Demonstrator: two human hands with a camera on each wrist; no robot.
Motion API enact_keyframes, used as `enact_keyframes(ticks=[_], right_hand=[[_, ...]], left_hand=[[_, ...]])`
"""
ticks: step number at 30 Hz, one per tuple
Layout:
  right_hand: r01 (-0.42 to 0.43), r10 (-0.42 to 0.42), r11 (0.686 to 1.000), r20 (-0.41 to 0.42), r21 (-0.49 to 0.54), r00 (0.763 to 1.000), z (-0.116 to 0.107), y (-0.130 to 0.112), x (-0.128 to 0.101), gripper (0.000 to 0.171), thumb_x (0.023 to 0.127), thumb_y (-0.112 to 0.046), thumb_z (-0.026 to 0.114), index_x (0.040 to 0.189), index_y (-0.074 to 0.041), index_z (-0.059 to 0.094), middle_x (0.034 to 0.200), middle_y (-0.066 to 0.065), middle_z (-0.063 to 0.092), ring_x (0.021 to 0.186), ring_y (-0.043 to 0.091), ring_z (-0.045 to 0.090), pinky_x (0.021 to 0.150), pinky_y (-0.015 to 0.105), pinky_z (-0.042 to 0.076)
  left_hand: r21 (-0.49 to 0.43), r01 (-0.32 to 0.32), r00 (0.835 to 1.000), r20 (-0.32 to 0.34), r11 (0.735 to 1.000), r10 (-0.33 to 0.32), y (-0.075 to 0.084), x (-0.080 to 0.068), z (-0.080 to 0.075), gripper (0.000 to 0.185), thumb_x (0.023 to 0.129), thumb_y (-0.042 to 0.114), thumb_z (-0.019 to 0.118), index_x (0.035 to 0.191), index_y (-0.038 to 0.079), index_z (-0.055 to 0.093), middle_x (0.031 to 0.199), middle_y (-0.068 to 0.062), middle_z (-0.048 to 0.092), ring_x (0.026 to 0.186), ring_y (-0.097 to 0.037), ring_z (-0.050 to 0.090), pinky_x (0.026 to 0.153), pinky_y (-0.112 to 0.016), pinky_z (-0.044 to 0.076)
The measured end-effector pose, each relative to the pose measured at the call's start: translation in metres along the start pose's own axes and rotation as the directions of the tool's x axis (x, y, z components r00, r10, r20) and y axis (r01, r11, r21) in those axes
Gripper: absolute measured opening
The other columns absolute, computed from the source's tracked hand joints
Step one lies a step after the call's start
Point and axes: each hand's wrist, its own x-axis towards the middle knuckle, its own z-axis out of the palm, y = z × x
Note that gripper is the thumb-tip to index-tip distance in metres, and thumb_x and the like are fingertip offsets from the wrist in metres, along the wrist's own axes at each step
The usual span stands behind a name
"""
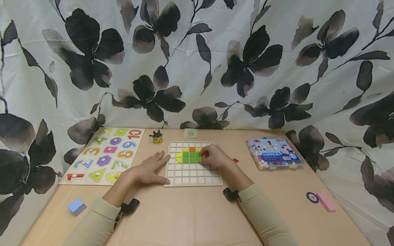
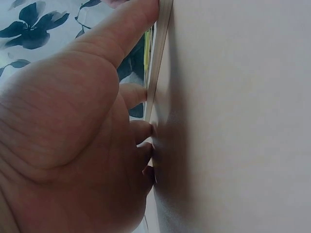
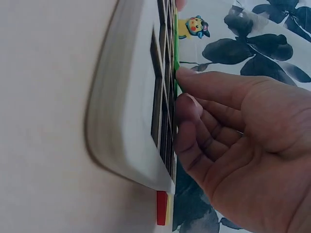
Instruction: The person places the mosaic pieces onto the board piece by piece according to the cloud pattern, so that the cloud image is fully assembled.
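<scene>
Here, the square white wooden grid board [image 1: 193,164] lies flat on the tan table [image 1: 191,215], between the two hands. Green, yellow and orange tiles [image 1: 189,155] fill cells just under the right hand's [image 1: 213,156] fingertips, whose fingers are curled, their tips pressing a green tile. The left hand [image 1: 150,168] lies flat, fingers straight and slightly spread, tips touching the board's left edge. Beyond the fingers stands a small yellow figurine [image 1: 157,136]; outside the left hand lies a number puzzle board [image 1: 106,154].
</scene>
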Motion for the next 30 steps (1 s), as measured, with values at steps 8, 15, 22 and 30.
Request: enact_keyframes(ticks=[8,15,22,30], right_hand=[[-0.001,0.001,1.000,0.011,-0.020,1.000,-0.001,0.001,0.000,0.025,0.082,-0.007,0.088,0.104,-0.003,0.075,0.074,0.001,0.062,0.070,0.014,0.055,0.061,0.024,0.046],[0.075,-0.077,0.996,-0.044,-0.047,0.996,-0.019,-0.002,-0.005,0.031,0.090,-0.016,0.082,0.118,-0.003,0.074,0.090,0.003,0.067,0.079,0.017,0.057,0.068,0.027,0.048],[0.000,-0.004,1.000,-0.229,-0.017,0.973,-0.049,0.005,-0.016,0.030,0.099,-0.026,0.073,0.126,-0.013,0.073,0.118,0.010,0.070,0.094,0.025,0.060,0.078,0.032,0.052],[-0.118,0.121,0.993,-0.262,0.027,0.958,-0.062,0.025,-0.021,0.029,0.099,-0.022,0.072,0.127,-0.014,0.072,0.122,0.009,0.069,0.100,0.029,0.059,0.084,0.037,0.052]], left_hand=[[-0.006,-0.009,1.000,0.005,1.000,0.009,0.001,0.000,0.000,0.109,0.086,0.064,0.075,0.167,0.014,0.023,0.175,-0.021,0.006,0.162,-0.042,0.002,0.131,-0.060,0.008],[-0.002,-0.009,1.000,0.004,1.000,0.009,0.001,0.001,0.000,0.109,0.086,0.064,0.075,0.167,0.014,0.023,0.175,-0.020,0.006,0.162,-0.041,0.002,0.131,-0.060,0.008],[0.004,-0.009,1.000,-0.006,1.000,0.009,0.000,0.000,-0.001,0.109,0.085,0.065,0.075,0.167,0.015,0.023,0.175,-0.020,0.006,0.162,-0.041,0.002,0.131,-0.060,0.009],[-0.002,-0.016,1.000,-0.006,1.000,0.016,0.000,0.000,-0.001,0.108,0.086,0.064,0.075,0.167,0.014,0.023,0.175,-0.021,0.007,0.162,-0.042,0.002,0.131,-0.061,0.009]])
